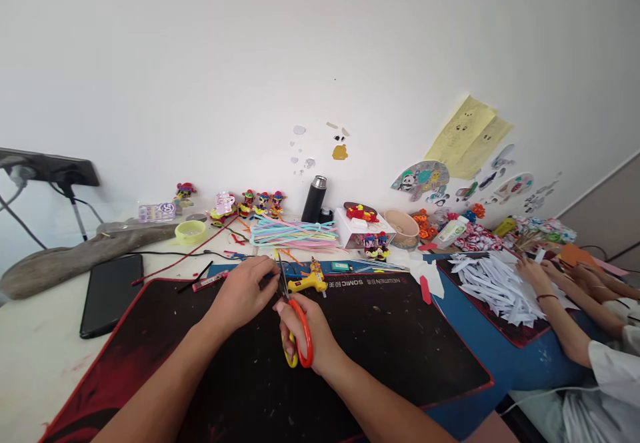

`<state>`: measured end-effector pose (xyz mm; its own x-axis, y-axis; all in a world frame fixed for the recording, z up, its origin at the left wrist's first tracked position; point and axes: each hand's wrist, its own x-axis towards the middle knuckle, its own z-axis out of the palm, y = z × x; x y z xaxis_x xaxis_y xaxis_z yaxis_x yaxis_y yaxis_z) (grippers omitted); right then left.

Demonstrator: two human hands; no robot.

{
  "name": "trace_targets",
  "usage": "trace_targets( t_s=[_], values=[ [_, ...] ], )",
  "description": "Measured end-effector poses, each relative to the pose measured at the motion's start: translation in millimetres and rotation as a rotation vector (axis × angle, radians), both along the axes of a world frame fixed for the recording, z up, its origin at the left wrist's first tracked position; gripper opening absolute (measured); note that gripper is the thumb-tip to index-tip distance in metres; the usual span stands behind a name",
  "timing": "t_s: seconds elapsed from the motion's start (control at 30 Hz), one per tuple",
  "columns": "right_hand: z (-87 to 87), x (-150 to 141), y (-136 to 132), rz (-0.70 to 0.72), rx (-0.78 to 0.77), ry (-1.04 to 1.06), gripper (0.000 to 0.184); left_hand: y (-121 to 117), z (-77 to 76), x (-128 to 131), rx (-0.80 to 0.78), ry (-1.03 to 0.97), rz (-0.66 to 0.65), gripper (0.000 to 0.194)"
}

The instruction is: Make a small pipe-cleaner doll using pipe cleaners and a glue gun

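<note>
My right hand grips a pair of scissors with one red-orange and one yellow handle loop, blades pointing away from me. Close to the blades, my left hand is closed in a pinch; what its fingertips hold is too small to make out. Just beyond the scissors a yellow glue gun lies on the dark mat. Left of my left hand are a pink-and-white pen-like item and a thin black stick.
Pastel pipe cleaners are bundled at the back, beside a black thermos and a white box. Small pipe-cleaner figures line the wall. At left lies a black tablet. On the right, other people's hands touch paper strips.
</note>
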<state>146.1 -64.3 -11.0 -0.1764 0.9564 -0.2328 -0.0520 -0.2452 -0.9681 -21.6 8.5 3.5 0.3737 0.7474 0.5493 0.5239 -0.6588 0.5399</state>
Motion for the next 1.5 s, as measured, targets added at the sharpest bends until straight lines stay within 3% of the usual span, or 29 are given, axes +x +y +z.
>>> trace_targets(
  t_s=[0.2,0.33,0.5,0.6,0.8,0.87,0.97,1.07,1.17,1.27,1.4,1.5],
  values=[
    [-2.9,-6,-6,-0.047,-0.014,-0.004,0.05,-1,1.0,2,-0.014,0.0,-0.01,0.014],
    [-5.6,-5,-9,-0.029,-0.049,0.042,0.053,0,2.5,0,-0.202,-0.227,0.036,0.015],
    [-7.0,16,-17,0.128,-0.015,-0.081,0.06,9,4.0,-5,-0.539,-0.645,0.033,0.039],
    [-2.2,31,-22,0.289,-0.014,-0.25,0.054,14,2.0,-7,-0.617,-0.76,0.029,0.05],
    [19.2,30,-14,0.5,0.449,-0.877,0.033,14,2.1,-8,-0.666,-0.779,0.034,0.057],
    [26.1,22,-9,0.595,0.598,-1.001,0.029,13,4.3,-9,-0.697,-0.778,0.027,0.057],
    [34.8,12,-5,0.706,0.696,-1.069,0.028,12,6.6,-9,-0.74,-0.79,0.014,0.055],
    [37.2,9,-1,0.65,0.681,-0.888,0.023,11,5.9,-9,-0.75,-0.806,-0.009,0.05],
    [29.0,15,11,0.407,0.439,-0.523,0.023,11,3.8,-8,-0.74,-0.797,-0.032,0.044],
    [15.1,24,31,0.218,0.222,-0.234,0.036,11,3.0,-7,-0.759,-0.815,-0.058,0.041],
    [4.6,31,54,-0.001,0.191,-0.058,0.05,9,3.3,-5,-0.811,-0.819,-0.114,0.038],
    [6.0,29,63,-0.014,0.195,0.026,0.052,8,2.2,-4,-0.856,-0.786,-0.157,0.036]
  ],
)
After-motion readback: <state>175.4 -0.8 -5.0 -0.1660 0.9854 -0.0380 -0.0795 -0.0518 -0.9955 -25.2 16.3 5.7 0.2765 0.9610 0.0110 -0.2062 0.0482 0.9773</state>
